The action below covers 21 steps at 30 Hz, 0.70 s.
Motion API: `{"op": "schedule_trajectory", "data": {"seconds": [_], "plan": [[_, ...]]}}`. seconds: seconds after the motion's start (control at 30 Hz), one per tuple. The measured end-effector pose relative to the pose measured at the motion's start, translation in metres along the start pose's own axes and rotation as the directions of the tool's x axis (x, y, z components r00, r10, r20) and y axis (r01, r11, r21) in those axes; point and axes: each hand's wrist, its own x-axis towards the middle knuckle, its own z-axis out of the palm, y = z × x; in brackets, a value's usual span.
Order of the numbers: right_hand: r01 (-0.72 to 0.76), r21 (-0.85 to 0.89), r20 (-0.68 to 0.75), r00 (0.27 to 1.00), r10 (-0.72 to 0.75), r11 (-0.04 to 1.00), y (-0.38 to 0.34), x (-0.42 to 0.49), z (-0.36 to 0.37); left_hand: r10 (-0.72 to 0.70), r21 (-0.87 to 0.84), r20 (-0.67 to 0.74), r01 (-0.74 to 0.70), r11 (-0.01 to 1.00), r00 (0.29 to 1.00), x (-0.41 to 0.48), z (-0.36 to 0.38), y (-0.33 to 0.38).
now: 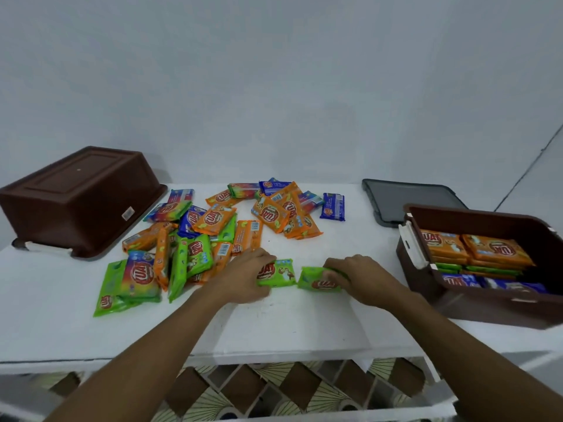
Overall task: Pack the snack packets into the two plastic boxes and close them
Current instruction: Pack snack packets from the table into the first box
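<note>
A heap of orange, green, blue and rainbow snack packets [213, 226] lies across the middle of the white table [289, 324]. My left hand [246, 277] grips a green packet [281, 273] near the table's middle. Just to its right, my right hand [359, 277] holds another green packet [316, 280] flat on the table. An open brown plastic box [487, 300] at the right holds layers of orange, green and blue packets. A second brown box [79, 199] rests upside down at the back left.
A dark grey lid [405, 202] lies flat behind the open box. White clip latches sit on the open box's left wall [411, 245]. A pale wall stands behind the table. Patterned floor shows below the table's front edge.
</note>
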Motion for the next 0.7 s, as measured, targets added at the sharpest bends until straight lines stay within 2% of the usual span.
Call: {"op": "schedule_trajectory", "data": {"seconds": [0.1, 0.23, 0.37, 0.5, 0.7], "plan": [[-0.148, 0.201, -0.066, 0.984, 0.164, 0.968, 0.007, 0.008, 0.005, -0.007, -0.027, -0.036, 0.006, 1.0, 0.999, 0.002, 0.004, 0.003], [-0.179, 0.317, -0.134, 0.964, 0.231, 0.931, 0.013, 0.02, 0.012, -0.017, -0.07, -0.046, 0.013, 0.997, 0.999, 0.003, 0.006, 0.004], [-0.24, 0.239, -0.057, 0.964, 0.26, 0.941, 0.017, 0.023, 0.013, -0.02, -0.087, -0.045, 0.016, 0.996, 0.999, 0.004, 0.007, 0.004], [-0.179, 0.083, 0.048, 0.983, 0.175, 0.98, 0.014, 0.02, 0.018, -0.086, -0.194, -0.029, 0.079, 0.978, 0.996, 0.004, 0.008, 0.0], [-0.09, -0.053, -0.002, 0.996, 0.09, 0.995, 0.003, 0.022, 0.005, -0.111, -0.221, -0.056, 0.096, 0.97, 0.992, 0.01, 0.007, 0.002]]}}
